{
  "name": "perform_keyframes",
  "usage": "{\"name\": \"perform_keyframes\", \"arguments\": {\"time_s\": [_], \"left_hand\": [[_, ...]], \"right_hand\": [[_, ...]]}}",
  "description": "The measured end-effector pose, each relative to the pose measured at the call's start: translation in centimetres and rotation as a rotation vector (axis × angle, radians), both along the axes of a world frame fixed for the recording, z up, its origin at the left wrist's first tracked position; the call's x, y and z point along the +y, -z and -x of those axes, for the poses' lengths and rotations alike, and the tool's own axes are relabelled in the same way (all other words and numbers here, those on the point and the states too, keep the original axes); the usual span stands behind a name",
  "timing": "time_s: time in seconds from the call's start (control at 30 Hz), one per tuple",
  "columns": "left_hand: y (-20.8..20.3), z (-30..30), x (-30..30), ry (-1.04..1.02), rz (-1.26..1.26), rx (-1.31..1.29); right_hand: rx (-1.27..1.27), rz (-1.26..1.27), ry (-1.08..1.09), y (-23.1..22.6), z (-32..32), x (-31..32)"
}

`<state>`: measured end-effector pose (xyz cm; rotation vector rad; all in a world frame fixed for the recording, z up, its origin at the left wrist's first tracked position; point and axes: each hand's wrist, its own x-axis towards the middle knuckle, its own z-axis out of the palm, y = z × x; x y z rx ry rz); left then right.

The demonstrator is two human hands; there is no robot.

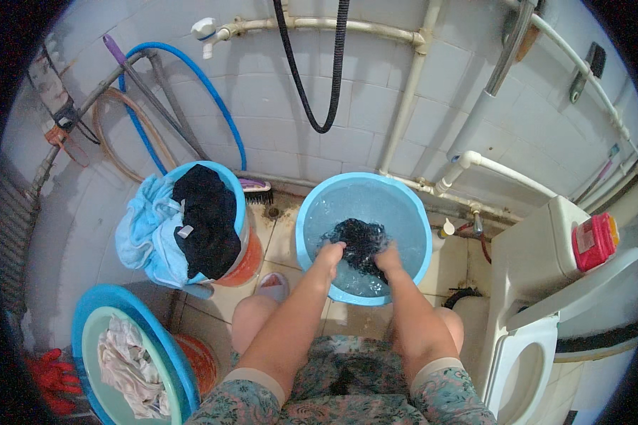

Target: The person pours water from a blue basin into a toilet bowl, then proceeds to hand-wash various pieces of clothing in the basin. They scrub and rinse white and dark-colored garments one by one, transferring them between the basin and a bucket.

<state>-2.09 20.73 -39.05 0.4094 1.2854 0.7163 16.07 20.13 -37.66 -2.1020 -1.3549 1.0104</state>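
Note:
A light blue basin (pixel 418 212) of water stands on the floor in front of me. In it lies a bunched, wet black cloth (pixel 360 237), partly under the water; what garment it is, I cannot make out. My left hand (pixel 330 256) is closed on the cloth's left edge, with the thumb towards the middle. At the right edge my right hand (pixel 387 259) grips the same cloth, its fingers partly hidden by cloth and water. Ripples and small bubbles surround both hands.
To the left, a blue basin (pixel 239 191) on an orange bucket (pixel 249 263) holds a light blue towel (pixel 149 234) and black clothing (pixel 209 223). Nearer, a pale green basin (pixel 91 340) holds whitish cloth (pixel 129 365). A toilet (pixel 503 354) stands right; a black hose (pixel 323 127) hangs ahead.

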Motion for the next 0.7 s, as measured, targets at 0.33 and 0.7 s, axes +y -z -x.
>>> {"name": "perform_keyframes", "arguments": {"time_s": [0.33, 0.7], "left_hand": [[-13.2, -0.6, -1.9, -0.037, -0.17, -0.69], [-15.0, -1.2, -1.4, -0.313, -0.311, -0.853]], "right_hand": [[-0.126, -0.448, -0.663, -21.0, 2.2, -4.7], [0.684, -0.434, -0.074, -12.6, 0.1, -2.9]]}}
